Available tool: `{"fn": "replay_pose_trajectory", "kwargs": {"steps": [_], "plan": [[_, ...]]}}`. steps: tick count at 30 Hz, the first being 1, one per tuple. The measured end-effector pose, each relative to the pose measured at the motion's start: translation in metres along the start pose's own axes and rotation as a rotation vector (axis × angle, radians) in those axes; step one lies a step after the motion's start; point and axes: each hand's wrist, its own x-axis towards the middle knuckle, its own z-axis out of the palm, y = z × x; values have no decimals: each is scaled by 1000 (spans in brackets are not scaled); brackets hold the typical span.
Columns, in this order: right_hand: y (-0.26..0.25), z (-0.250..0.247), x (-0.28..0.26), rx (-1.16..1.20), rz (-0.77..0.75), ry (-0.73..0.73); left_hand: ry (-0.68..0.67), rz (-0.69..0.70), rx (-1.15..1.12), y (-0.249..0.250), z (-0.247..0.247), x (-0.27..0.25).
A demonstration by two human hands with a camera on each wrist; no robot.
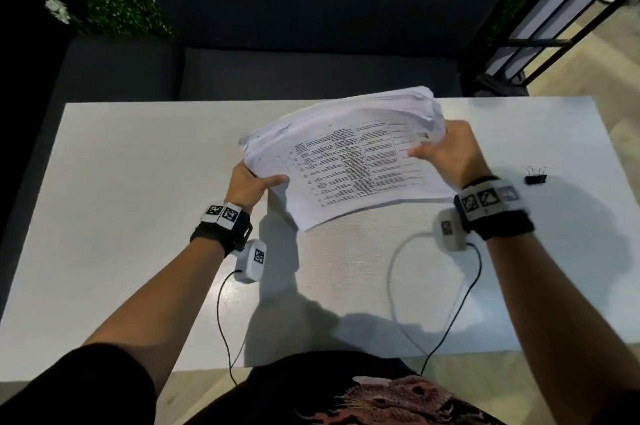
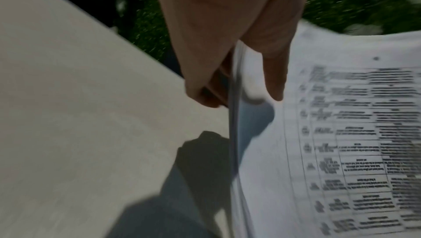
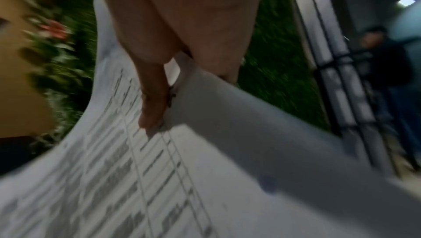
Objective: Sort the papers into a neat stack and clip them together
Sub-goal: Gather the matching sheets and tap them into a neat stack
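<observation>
Clearly the gathering step is in hand: the papers (image 1: 346,161) are up off the white table (image 1: 138,182), held between 2 hands, and they are not yet a neat stack. Sheets at the far edge of the bundle fan out and sag, and the corners do not line up, so I judge the squaring is only part done and the clipping not begun.

Taking the papers as the landmark: the left hand (image 1: 251,184) grips their near-left edge, thumb on the printed top sheet and fingers curled under, as the left wrist view shows with the thumb (image 2: 273,72) lying on the page and the sheet edges running between thumb and fingers. The right hand (image 1: 446,151) clamps the opposite, right edge, thumb on top near the table of text; the right wrist view shows its thumb (image 3: 152,105) pressed on the sheet. Both hands are closed on the bundle.

A black binder clip (image 1: 535,177) lies on the table to the right of the papers, beyond the right wrist and well apart from the bundle, untouched.

Next, I judge, the sheets need tapping on edge against the table until the sides come flush; then 1 hand must hold the stack while the other fetches the clip. Loose far sheets could slip out if either grip relaxes early.
</observation>
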Motion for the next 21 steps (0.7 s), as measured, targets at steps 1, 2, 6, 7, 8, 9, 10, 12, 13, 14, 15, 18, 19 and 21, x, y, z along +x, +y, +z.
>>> {"fn": "replay_pose_trajectory", "kwargs": {"steps": [1,2,6,7,8,9,10,12,13,14,15,18,19,21], "plan": [[-17,-8,1,-92,-53,-38,13,47,58,5,0,-2],[-32,-15,0,-200,-128,-76,37,145,142,13,1,-3],[-91,-19,-3,-643,-413,-220,-98,559,489,61,32,-20],[-101,-15,-3,-708,-451,-246,-179,568,528,71,44,-24],[-109,-11,-2,-749,-471,-270,-261,535,501,78,54,-27],[-118,-7,-4,-780,-473,-290,-324,473,409,83,62,-28],[-125,-3,-8,-805,-479,-303,-353,421,304,86,67,-28],[-132,2,-15,-848,-521,-268,-297,395,208,87,69,-25],[-131,1,-17,-866,-523,-210,-269,396,198,87,67,-25],[-126,-2,-19,-867,-509,-123,-255,390,193,86,64,-25],[-118,-7,-18,-856,-457,-26,-244,378,185,87,61,-25],[-85,-24,-14,-576,-245,148,-197,328,158,88,49,-26],[-73,-24,-14,-322,-212,147,-184,317,142,89,47,-27],[-51,-15,-12,200,-159,100,-158,308,104,90,44,-27]]}}
